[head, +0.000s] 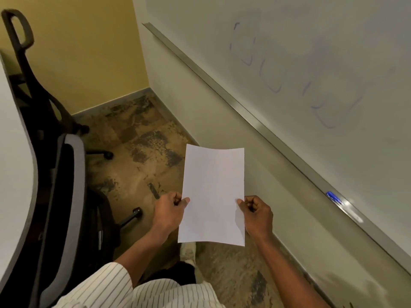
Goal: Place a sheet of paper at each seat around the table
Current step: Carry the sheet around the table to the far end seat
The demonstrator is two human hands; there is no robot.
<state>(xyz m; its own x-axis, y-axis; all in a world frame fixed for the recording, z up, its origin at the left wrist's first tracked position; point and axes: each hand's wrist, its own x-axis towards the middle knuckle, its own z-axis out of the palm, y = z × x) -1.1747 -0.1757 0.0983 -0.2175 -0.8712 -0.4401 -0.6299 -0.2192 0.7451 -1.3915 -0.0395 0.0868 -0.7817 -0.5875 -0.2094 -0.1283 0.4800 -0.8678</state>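
A blank white sheet of paper (213,194) is held flat in front of me above the carpet. My left hand (170,213) pinches its left edge and my right hand (256,213) pinches its right edge, thumbs on top. I cannot tell whether it is one sheet or a thin stack. The white table (15,174) curves along the left edge of the view, well to the left of the paper. A grey-backed office chair (69,196) is pushed in against it.
A second black chair (33,85) stands farther along the table, by the yellow wall. A whiteboard (311,74) fills the right wall, with a blue marker (333,197) on its tray. A narrow strip of patterned carpet (138,143) runs between chairs and wall.
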